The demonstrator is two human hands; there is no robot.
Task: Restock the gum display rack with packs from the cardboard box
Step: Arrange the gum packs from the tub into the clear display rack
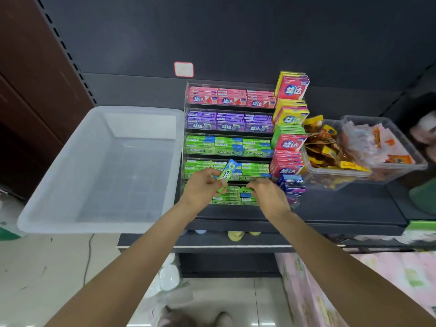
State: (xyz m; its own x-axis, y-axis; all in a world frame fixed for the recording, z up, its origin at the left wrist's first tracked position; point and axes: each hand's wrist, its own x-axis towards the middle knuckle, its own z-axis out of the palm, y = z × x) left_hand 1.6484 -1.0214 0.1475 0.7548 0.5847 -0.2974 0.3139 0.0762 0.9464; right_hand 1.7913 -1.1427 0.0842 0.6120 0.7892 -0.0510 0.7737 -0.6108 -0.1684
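The left hand (204,187) pinches a green Doublemint pack (227,173) before the gum display rack (185,119) while the right hand (267,193) curls its fingers on packs in the bottom tier (226,202)

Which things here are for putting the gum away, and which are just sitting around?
For the job:
- gum display rack
- green gum pack, held in the left hand
- bottom-row green packs, touched by the right hand

Just sitting around:
- clear plastic tub
- snack bins
- price label

No cardboard box shows.
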